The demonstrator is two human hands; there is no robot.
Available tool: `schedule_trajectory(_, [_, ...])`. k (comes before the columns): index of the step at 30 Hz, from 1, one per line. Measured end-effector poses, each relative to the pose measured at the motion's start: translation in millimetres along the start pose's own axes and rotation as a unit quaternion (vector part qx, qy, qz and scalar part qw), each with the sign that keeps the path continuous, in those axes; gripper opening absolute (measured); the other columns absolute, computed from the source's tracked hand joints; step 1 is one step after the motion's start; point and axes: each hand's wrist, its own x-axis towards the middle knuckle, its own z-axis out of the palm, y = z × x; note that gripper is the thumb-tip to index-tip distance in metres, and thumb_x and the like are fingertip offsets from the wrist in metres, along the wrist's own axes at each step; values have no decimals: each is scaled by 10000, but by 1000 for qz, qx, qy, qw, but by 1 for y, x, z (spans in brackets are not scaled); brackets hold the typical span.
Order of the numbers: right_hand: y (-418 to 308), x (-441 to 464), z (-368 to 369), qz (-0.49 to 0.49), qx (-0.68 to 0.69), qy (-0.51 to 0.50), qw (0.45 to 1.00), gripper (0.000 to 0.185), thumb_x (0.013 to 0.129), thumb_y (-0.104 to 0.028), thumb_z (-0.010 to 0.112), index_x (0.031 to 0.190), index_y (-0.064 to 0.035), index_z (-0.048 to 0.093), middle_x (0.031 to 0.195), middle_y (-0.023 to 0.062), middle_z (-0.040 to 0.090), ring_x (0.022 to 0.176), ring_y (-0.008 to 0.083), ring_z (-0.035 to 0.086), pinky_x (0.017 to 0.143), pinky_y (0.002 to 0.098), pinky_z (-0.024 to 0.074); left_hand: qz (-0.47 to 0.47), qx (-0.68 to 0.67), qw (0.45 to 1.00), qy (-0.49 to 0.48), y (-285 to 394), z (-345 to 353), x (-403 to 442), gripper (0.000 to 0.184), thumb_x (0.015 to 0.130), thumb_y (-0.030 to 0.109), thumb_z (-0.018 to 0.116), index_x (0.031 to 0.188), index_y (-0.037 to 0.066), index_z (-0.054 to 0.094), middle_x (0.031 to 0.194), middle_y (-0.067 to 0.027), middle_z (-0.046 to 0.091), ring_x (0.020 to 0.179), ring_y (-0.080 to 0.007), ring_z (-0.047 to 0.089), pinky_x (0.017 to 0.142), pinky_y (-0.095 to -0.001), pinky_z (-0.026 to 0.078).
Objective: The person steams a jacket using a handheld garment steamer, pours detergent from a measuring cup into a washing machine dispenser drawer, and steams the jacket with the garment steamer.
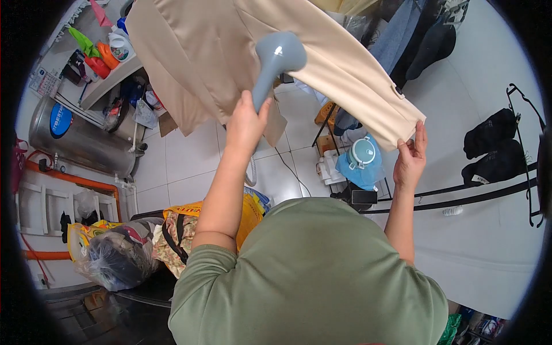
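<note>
A beige jacket [195, 52] hangs at the top of the head view, one sleeve stretched out toward the right. My left hand [246, 122] is closed round the handle of a grey-blue handheld steamer [280, 53], whose rounded head lies over the upper part of that sleeve. Whether the head touches the cloth cannot be told. At the cuff, my right hand [411, 160] pinches the sleeve's end between thumb and fingers and holds it out. A dark button tab shows near the cuff.
Below the cuff, a light-blue lidded container [362, 152] sits on a stand. Black rails [460, 198] with dark items run along the right. Dark clothes hang at upper right. Plastic bags [118, 256] lie at lower left, near a metal tank [80, 138]. A cord crosses the tiled floor.
</note>
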Motion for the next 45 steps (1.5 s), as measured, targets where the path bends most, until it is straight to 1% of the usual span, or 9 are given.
schedule_trajectory(4, [-4,2,0,-13,-10,-5,1000,687,844,162,584,1484,-51,450,1543,43,339,1069,89,512,972,246,441,-3,-2,1000,10,-7,-5,3,446,953,398,608,1004,-20,461,987,-280,647,865,-483,646,730,-539,510])
schedule_trajectory(11, [0,3,0,-19,-44,-6,999,710,831,160,604,1486,-72,456,1518,22,331,1070,94,507,991,270,438,25,-28,993,-116,5,18,-34,448,945,404,612,1017,-15,470,955,-290,651,881,-473,648,743,-532,517])
schedule_trajectory(16, [10,4,-4,-30,-58,-5,998,717,830,154,618,1486,-94,465,1490,14,338,1083,97,492,992,276,436,37,-43,986,-158,24,21,-50,442,944,403,626,1037,-8,492,952,-271,656,872,-438,654,746,-495,507])
schedule_trajectory(19, [11,1,-5,-36,-83,2,996,729,815,135,644,1481,-113,479,1462,43,362,1042,99,497,931,253,464,50,-48,984,-167,36,18,-55,440,943,396,631,1033,-10,488,950,-265,658,863,-436,656,731,-491,509])
schedule_trajectory(29, [10,-14,7,-62,-49,-60,995,735,787,161,608,1483,-2,434,1500,77,307,1053,136,504,965,289,460,113,-33,971,-207,69,29,-68,425,936,390,642,977,1,476,918,-253,645,848,-448,648,714,-502,511])
schedule_trajectory(32, [13,-17,5,-67,-20,-76,995,766,752,162,570,1487,-4,431,1515,79,292,1058,146,504,986,303,447,111,-27,965,-234,78,27,-70,421,939,390,639,971,4,475,918,-248,644,843,-447,650,710,-505,510])
schedule_trajectory(35, [13,-18,3,-63,3,-69,996,786,728,136,548,1490,-16,435,1521,77,299,1145,163,488,1031,326,411,114,-25,965,-233,76,28,-69,421,941,389,636,979,2,477,922,-247,645,836,-445,651,708,-506,511])
schedule_trajectory(41, [0,-15,1,-9,3,-42,999,705,787,33,541,1483,-42,460,1506,72,353,1299,180,410,1085,343,344,111,-29,968,-224,67,30,-67,428,943,393,632,993,-2,475,921,-250,641,841,-446,648,708,-512,511])
schedule_trajectory(45, [2,-10,-1,12,62,-22,998,621,862,-30,518,1476,16,436,1551,85,338,1260,196,469,1063,340,351,124,-22,962,-241,71,31,-76,430,942,393,632,990,-2,469,918,-253,638,844,-450,647,705,-517,512])
